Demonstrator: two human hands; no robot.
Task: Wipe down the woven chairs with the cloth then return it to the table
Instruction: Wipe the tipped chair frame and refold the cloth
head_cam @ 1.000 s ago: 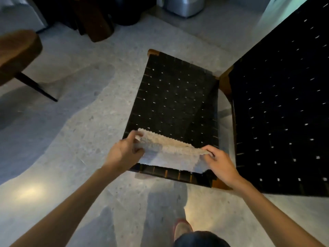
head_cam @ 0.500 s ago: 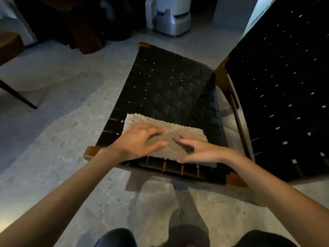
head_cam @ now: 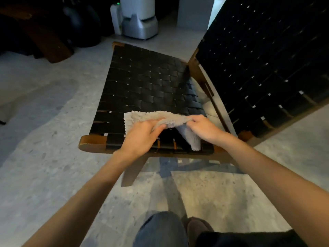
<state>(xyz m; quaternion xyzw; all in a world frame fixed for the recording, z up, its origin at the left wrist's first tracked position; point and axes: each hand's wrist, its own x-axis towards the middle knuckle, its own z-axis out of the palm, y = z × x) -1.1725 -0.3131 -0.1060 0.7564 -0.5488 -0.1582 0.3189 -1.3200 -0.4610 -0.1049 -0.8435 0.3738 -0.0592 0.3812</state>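
The cloth (head_cam: 140,118) sits at the near edge of the chair seat (head_cam: 146,82), towards its near right corner, and both hands have hold of it. The left hand (head_cam: 142,138) comes in from the near side with its back up and its fingers curled, pinching a raised fold in the middle of the cloth. The right hand (head_cam: 204,129) is knuckles up just beside it, with fingers bent down and gripping the cloth's right end. The two hands are close together, and both forearms reach out over the seat's near edge.

The cloth is pale grey and fluffy with a nubbly pile. Its left part lies flat on the weave. The middle is drawn up into a ridge between the hands, and a smoother flap hangs from the right hand down to the near edge. Its long axis runs left to right, along that near edge.

The seat is woven from broad black straps in a brown wood frame (head_cam: 92,141), with the frame's rounded near left corner showing. To the right rises a large woven panel (head_cam: 263,59) of the same black straps, tilted back. Beneath is a speckled grey floor (head_cam: 44,157). A white appliance (head_cam: 138,20) stands beyond the seat's far edge. At the bottom are a denim-clad leg (head_cam: 160,229) and a dark shoe (head_cam: 197,227).
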